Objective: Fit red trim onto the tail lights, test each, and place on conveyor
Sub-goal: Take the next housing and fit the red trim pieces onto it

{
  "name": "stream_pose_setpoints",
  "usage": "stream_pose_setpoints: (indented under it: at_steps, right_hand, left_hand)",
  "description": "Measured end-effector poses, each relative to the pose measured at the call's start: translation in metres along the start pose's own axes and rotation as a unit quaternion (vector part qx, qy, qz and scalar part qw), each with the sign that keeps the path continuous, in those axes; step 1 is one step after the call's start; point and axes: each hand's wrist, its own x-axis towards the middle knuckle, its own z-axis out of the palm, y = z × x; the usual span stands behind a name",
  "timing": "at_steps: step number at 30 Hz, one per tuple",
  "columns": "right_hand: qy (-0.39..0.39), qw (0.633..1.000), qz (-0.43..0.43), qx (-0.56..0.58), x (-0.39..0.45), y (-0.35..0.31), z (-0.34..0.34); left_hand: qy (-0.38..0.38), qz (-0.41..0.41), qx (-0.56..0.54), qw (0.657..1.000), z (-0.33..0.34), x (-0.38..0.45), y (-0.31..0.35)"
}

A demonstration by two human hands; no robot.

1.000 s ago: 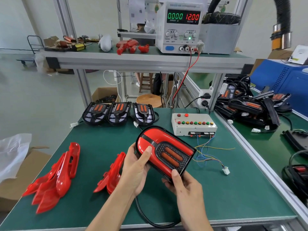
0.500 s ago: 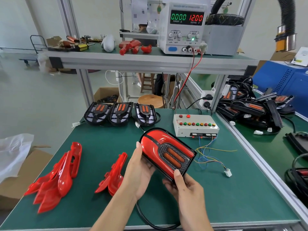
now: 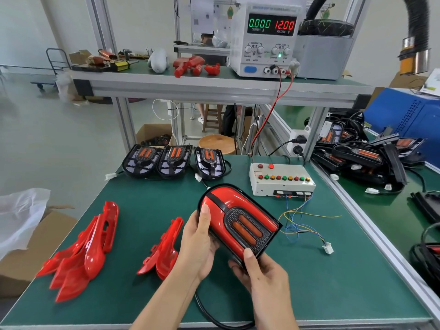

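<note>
Both hands, left [image 3: 198, 244] and right [image 3: 260, 270], grip one trimmed tail light [image 3: 238, 222] mid-frame. Three untrimmed lights [image 3: 175, 160] sit behind it on the desk [image 3: 142, 206], two red trim piles [image 3: 83, 251] lower left.

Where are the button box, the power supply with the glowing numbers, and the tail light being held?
button box [image 3: 281, 181], head view, on its top panel by the coloured buttons.
power supply [image 3: 264, 41], head view, on its front face.
tail light [image 3: 234, 221], head view, on its red trim.

Bare mat [image 3: 321, 282] right of the hands; loose wires [image 3: 304, 225] lie beyond it.
</note>
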Motion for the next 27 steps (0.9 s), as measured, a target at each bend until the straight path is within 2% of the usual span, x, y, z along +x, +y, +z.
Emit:
stream_pose_setpoints:
  at_steps: [3,8,14,27]
  right_hand:
    - [0.005,1.0,-0.001,-0.001,-0.001,0.001,0.0]
    - [0.026,1.0,-0.004,0.007,0.001,0.001,0.0]
    - [0.022,1.0,-0.011,0.006,-0.004,0.002,0.002]
    - [0.034,0.999,-0.012,0.013,-0.009,0.005,0.006]
  left_hand:
    - [-0.011,-0.006,0.013,1.0,-0.001,0.001,0.001]
    - [-0.034,-0.077,-0.024,0.996,0.005,0.001,0.007]
    - [0.032,-0.07,-0.028,0.997,0.009,0.0,0.004]
    - [0.044,-0.049,0.003,0.998,0.008,0.003,0.002]
